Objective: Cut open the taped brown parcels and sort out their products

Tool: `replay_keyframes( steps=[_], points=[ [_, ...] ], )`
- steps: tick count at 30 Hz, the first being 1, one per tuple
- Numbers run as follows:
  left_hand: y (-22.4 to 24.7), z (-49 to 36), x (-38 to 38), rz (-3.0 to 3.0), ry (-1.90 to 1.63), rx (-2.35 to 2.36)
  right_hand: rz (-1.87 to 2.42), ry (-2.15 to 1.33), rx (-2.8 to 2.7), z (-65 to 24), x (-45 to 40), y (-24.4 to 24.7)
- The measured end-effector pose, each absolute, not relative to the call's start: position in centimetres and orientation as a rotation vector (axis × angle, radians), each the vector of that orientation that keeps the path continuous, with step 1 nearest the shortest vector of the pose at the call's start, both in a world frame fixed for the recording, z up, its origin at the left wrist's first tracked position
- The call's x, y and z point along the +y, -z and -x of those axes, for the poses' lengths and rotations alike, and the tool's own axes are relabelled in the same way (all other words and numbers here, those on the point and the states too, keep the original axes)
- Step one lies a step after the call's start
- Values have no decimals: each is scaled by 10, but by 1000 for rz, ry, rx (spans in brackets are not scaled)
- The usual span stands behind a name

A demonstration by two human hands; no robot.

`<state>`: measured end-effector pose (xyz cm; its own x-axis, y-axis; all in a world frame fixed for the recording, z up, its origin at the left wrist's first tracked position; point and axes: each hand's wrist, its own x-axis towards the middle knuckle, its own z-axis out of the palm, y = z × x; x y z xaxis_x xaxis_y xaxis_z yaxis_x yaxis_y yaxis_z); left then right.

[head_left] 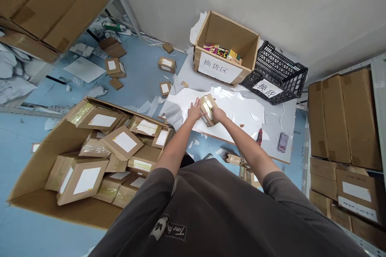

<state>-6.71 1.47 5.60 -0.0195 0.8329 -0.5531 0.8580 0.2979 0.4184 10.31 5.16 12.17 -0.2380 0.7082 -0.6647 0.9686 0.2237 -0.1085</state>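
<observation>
A small cardboard box (207,103) with clear tape and a white label sits tilted near the front edge of the white table (250,106). Against its left side rests my left hand (195,110), fingers spread. My right hand (218,115) is closed at the box's right edge, over the taped top; whatever its fingers grip is hidden. Torn white paper scraps (224,91) lie just behind the box. To the right, a red and black utility knife (259,136) lies on the table near its front edge.
A large carton (84,213) full of taped boxes stands at left. Behind the table's middle are an open labelled carton (200,64) with colourful packs and a black plastic crate (280,64). Small boxes (115,67) and paper litter the blue floor. Shelved cartons (360,116) stand right.
</observation>
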Motion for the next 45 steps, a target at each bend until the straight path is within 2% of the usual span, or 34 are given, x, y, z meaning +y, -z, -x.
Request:
replay_keyframes(
  steps=[11,25,36,38,41,45],
  points=[
    [-47,66,16,-1521,35,1841,-1509,635,1965,-125,28,-135],
    [-49,59,16,-1503,99,1885,-1469,879,1617,-151,34,-169],
    [-66,46,13,-1655,62,1976,-1608,985,1704,-182,7,-170],
    [-71,41,10,-1885,10,1817,-1665,1015,1775,-195,-8,-165],
    [-74,33,6,-2209,45,1326,-1801,1141,1914,-218,-36,-147],
    [-77,23,8,-2396,282,1160,-2075,1596,1831,-240,-65,-110]
  ],
)
